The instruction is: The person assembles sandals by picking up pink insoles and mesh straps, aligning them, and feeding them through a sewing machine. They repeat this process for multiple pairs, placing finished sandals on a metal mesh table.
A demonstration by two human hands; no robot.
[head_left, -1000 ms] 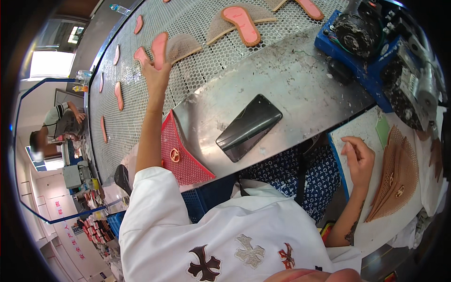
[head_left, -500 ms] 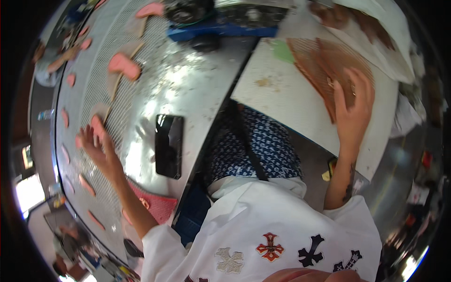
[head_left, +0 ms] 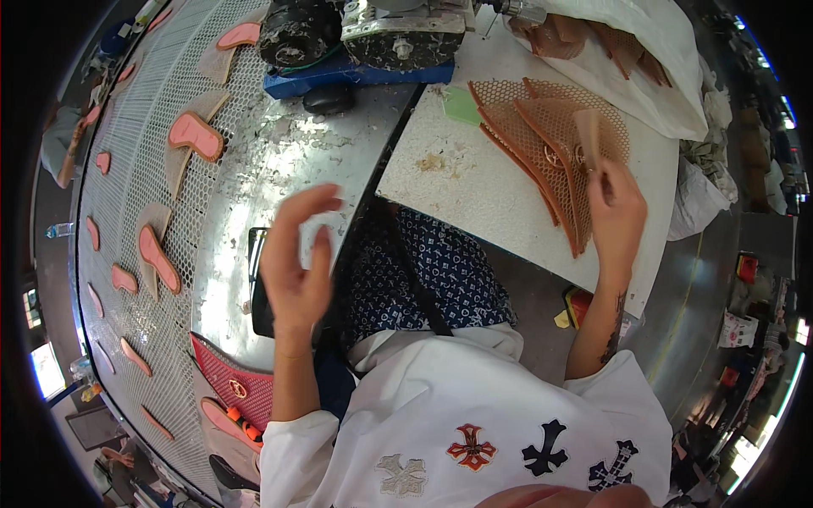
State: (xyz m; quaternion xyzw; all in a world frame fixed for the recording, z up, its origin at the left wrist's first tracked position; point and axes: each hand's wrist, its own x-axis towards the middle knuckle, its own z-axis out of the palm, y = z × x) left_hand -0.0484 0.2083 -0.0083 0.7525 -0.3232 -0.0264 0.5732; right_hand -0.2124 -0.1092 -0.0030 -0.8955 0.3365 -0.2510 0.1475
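My left hand hovers over the metal table near a black phone, partly hiding it. Its fingers are curved and apart, with nothing between them. Over the white board, my right hand pinches a blurred tan piece, too smeared to name exactly. Beneath and beside it lie several overlapping brown mesh pieces with darker bound edges and small round metal emblems. A pale green piece sits at their left corner.
A perforated conveyor at left carries pink sole-shaped pieces on mesh. A machine on a blue base stands at the back. A white sack holds brown mesh pieces. A red mesh piece lies at the table's near edge.
My left hand has moved right, from above the conveyor to beside the phone. My right hand has closed from spread fingers into a pinch on a tan piece, lower on the pile.
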